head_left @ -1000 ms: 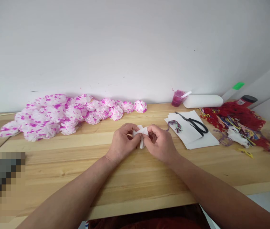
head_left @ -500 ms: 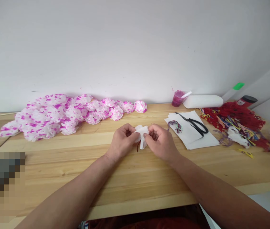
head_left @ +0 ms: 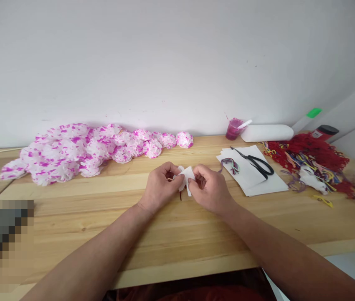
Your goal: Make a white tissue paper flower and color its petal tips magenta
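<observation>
Between my two hands, over the middle of the wooden table, is a small piece of folded white paper (head_left: 189,174) with its layers partly spread. My left hand (head_left: 161,184) pinches its left side between thumb and fingers. The thumb and fingers of my right hand (head_left: 210,186) grip its right side. A dark red string (head_left: 180,195) hangs below the paper near my left thumb. Where the string joins the paper is hidden by my fingers.
Pink-spotted white paper flowers (head_left: 71,150) lie along the wall on the left. To the right, black scissors (head_left: 259,165) rest on white paper sheets (head_left: 268,186). Behind are a cup of magenta liquid (head_left: 233,130) and a white bottle (head_left: 268,133); red yarn (head_left: 318,152) lies farther right.
The folded paper has turned slightly in my fingers, and its layers lie at a different angle. Both hands stay in nearly the same place, with small finger shifts.
</observation>
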A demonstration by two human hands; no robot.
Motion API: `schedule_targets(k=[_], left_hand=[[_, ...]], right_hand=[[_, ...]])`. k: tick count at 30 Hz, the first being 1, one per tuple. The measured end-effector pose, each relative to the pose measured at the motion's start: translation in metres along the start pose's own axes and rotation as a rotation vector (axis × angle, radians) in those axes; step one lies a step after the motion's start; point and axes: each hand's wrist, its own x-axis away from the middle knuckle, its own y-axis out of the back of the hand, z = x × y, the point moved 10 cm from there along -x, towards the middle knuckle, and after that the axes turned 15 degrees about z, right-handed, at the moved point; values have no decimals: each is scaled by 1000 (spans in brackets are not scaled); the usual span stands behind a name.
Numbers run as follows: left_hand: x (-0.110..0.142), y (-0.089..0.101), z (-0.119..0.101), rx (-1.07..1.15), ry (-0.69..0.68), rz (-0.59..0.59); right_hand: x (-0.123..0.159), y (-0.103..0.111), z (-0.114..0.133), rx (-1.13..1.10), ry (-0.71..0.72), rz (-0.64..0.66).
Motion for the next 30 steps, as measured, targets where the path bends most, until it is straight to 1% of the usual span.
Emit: schedule_targets(k=[4,6,11,13,17,19,25,30], left_hand=[[0,-3,5,-1,4,7],[0,-4,7,-8,8,7],[-2,-4,8,111,8,14],[-3,-5,5,133,9,51],[-2,-11,2,73,55,133],[-1,-11,1,58,56,128],[-3,-10,-1,91,-7,126],[-2,-9,0,47,-3,134]], right_hand=[[-1,-3,-2,-61,-12,33],[-1,-2,-4,-66,-28,19],[-3,0,-13,-81,-90,-8],[-3,0,-11,-67,-69,-6],[-1,0,-1,-26,3,15],[0,1,3,-4,23,18],[0,-2,5,4,47,42],[0,-3,3,8,38,45]])
